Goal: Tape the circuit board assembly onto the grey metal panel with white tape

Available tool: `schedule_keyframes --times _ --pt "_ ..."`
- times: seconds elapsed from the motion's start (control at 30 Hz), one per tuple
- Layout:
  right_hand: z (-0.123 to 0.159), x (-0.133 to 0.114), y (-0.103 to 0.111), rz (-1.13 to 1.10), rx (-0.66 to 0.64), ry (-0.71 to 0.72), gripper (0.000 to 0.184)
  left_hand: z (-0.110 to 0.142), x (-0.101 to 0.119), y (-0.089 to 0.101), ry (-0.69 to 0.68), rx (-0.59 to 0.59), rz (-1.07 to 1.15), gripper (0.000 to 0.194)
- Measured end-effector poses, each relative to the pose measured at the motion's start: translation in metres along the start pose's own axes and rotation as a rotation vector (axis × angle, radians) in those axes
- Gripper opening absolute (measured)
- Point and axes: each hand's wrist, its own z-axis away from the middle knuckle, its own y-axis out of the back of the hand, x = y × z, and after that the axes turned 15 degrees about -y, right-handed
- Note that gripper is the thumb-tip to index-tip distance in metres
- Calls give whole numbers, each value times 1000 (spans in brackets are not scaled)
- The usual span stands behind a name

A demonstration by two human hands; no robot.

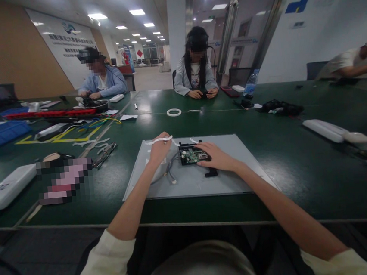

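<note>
Left hand [160,147]: fingers look pinched on a thin white strip [167,138]. Back of the hand hides the exact grip point, and the strip's left end is hard to separate from the panel edge behind it.

Right hand [217,155]: lies over the right part of a circuit board in a black frame [188,157]. Thumb and fingers sit apart across it; can't tell whether they clamp it or only rest there. Board's right end is under the hand; component detail too small to read.

Board sits on a gray panel [191,186], roughly mid-panel toward the far edge, between the two hands. Panel lies flat on the green counter [289,153]; its side edges are partly covered by the forearms. Gray cable [168,171] left of the board, upper run near the frame unclear. Black bracket-like piece [211,173] just below the right hand, top end hidden by it.

Beyond the panel: white ring [168,112], flat on the counter. Left side: pink item [67,179], pixelated, can't identify. White device [8,189] beside it, cut by the frame edge. Person at far right [347,65] also cut off.
</note>
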Motion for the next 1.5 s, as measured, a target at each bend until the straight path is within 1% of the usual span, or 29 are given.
schedule_keyframes --times 0.13,0.23,0.3,0.47,0.53,0.67,0.77,0.83,0.87,0.93,1.03,1.1,1.13,1.2,1.23,1.3,1.33,1.4,1.5 --pt "2 -2 2 5 -11 -29 72 1 -19 3 113 -109 -136 19" --pt "3 -2 3 13 -2 -30 72 3 -28 7 147 -146 -184 18" --pt "4 -1 3 16 0 -32 71 6 -29 9 148 -161 -240 18" --pt "4 0 3 40 12 -28 70 12 -24 11 163 -214 -484 21" --pt "3 2 3 48 22 -18 70 12 -24 9 162 -207 -520 21" --pt "4 4 3 70 21 -28 72 10 -24 7 34 -127 -390 22" --pt "5 4 3 68 32 -67 75 6 -14 6 -101 -124 -148 37" --pt "6 4 3 63 46 -83 75 6 -1 7 -213 -192 76 45" --pt "7 4 3 61 51 -86 76 7 6 7 -272 -254 169 47" --pt "7 3 3 56 61 -87 76 10 20 6 -359 -385 258 49" --pt "5 4 3 1 75 -71 73 17 30 0 -428 -522 259 51" --pt "2 7 5 -83 116 -81 65 21 30 -6 -462 -564 241 52" --pt "0 10 6 -135 152 -111 60 22 29 -9 -474 -569 232 51" --pt "-2 16 9 -216 244 -228 50 23 25 -14 -491 -558 218 50" --pt "-3 20 11 -231 285 -300 44 23 24 -16 -497 -551 212 49" --pt "-4 25 14 -205 321 -409 33 23 22 -17 -503 -541 203 48" --pt "-3 27 15 -174 316 -433 27 23 22 -17 -505 -539 200 48" --pt "-3 28 15 -109 281 -420 21 23 23 -16 -505 -537 197 48" --pt "-3 27 12 -58 241 -370 21 23 24 -16 -507 -530 203 48"
